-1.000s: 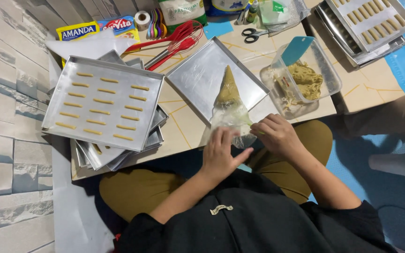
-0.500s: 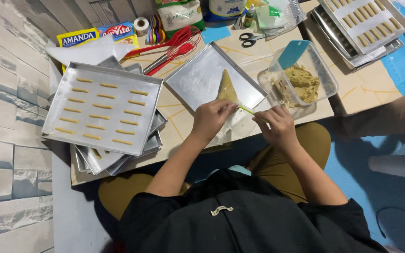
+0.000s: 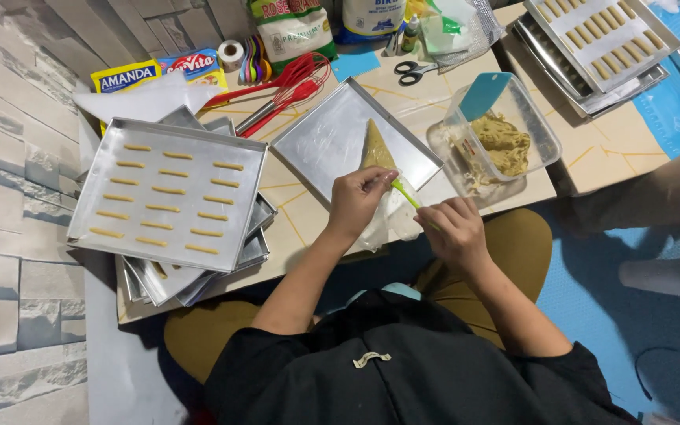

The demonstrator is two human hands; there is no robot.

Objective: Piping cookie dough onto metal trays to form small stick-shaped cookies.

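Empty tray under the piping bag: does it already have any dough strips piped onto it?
No, the tray under the piping bag shows only bare metal; dough strips lie on the stacked tray further left.

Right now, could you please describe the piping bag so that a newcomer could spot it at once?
Find the low table and the empty silver tray at its middle. The piping bag lies on that tray's near edge, gripped by the left hand. It is the only clear cone filled with tan dough; the tub beside it is boxy.
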